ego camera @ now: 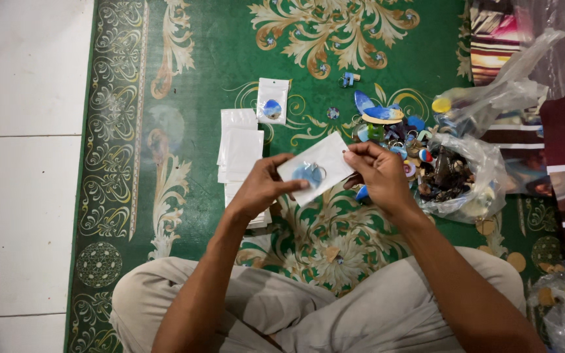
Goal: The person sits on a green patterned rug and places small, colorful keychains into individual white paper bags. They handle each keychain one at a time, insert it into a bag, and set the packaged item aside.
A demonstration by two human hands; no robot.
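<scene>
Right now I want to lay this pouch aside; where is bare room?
Free: the green carpet left of the white pouch stack, and the white tile floor beyond. Crowded: right of the right hand, where keychain pieces and plastic bags lie.

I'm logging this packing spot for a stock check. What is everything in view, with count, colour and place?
held pouch: one, white with a blue round keychain inside, between both hands
pouch stack: count unclear, white, on the rug left of the hands
filled pouch: one, white with blue piece, above the stack
loose keychain pieces: many, mostly blue, right of centre
plastic bags: at least two, clear, far right
rug: one, green with gold scrolls
tiled floor: white, left
trousers: beige, bottom
left hand: pinches the pouch's lower edge
right hand: grips its right end
</scene>
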